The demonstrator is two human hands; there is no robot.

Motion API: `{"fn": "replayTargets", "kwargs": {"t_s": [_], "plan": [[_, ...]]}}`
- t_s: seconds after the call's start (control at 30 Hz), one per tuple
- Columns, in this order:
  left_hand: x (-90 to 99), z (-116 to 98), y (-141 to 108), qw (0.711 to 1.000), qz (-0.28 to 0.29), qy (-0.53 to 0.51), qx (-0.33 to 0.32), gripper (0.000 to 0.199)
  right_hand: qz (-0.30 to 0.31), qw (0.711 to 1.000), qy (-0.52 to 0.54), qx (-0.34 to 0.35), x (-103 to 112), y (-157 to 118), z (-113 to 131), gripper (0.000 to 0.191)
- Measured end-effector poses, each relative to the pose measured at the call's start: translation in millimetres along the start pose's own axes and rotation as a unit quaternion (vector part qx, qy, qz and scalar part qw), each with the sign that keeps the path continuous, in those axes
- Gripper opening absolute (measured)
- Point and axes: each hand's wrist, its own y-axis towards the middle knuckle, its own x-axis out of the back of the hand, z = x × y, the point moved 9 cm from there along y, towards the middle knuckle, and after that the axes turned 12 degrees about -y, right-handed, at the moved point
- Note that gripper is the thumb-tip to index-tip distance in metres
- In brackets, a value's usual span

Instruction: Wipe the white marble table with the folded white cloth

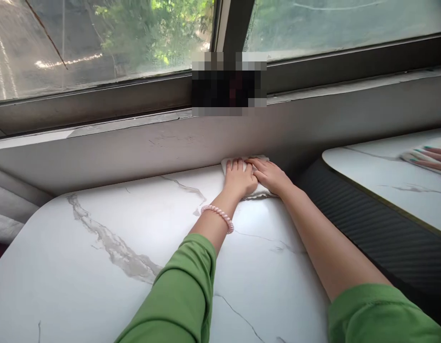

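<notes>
A pale cloth [261, 191] lies bunched at the far edge of a white marble-patterned table [134, 228], close to the wall. My left hand [240, 178] rests flat on the cloth, its fingers stretched toward the wall. Beside it, my right hand [272, 175] presses on the cloth too, its fingers extended and reaching to my left hand's fingertips. The two hands touch. Much of the cloth is hidden under them. A pink coiled band [218, 217] circles my left wrist.
A second marble-patterned table [377, 166] stands to the right, across a gap with a dark ribbed surface [352, 224]. Another person's hand [436, 156] lies on a white cloth [416, 155] there. Beyond both tables run a wall [134, 152] and windows [152, 38]. Pale folded fabric [13, 205] is at left.
</notes>
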Motion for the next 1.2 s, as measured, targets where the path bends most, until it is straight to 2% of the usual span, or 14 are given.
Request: {"fn": "replayTargets", "kwargs": {"t_s": [0.17, 0.4, 0.57, 0.7, 0.83, 0.93, 1.07, 1.2], "plan": [[2.1, -3, -16, 1.000, 0.018, 0.021, 0.013, 0.054, 0.008, 0.999, -0.028, 0.013, 6, -12, 11, 0.052], [5.0, -22, -61, 0.999, 0.034, 0.028, 0.026, 0.057, 0.034, 0.999, -0.019, 0.033, 17, -52, 26, 0.054], [2.2, -47, -99, 0.997, 0.050, 0.046, 0.035, 0.056, 0.026, 0.999, -0.008, 0.029, 29, -100, 28, 0.054], [0.5, -77, -136, 0.996, 0.064, 0.056, -0.010, 0.056, 0.009, 1.000, -0.010, 0.012, 44, -150, 30, 0.054], [-1.5, -101, -176, 0.995, 0.055, 0.076, -0.033, 0.058, -0.014, 1.000, -0.004, 0.026, 62, -200, 46, 0.057], [-3.9, -112, -201, 0.996, 0.044, 0.076, -0.035, 0.059, -0.015, 1.000, -0.002, 0.027, 75, -226, 62, 0.061], [-5.6, -119, -221, 0.994, 0.042, 0.079, -0.060, 0.061, -0.019, 1.000, -0.010, 0.016, 88, -243, 80, 0.061], [-1.8, -117, -223, 0.990, 0.050, 0.084, -0.098, 0.062, -0.014, 1.000, -0.009, 0.010, 89, -243, 83, 0.058]]}}
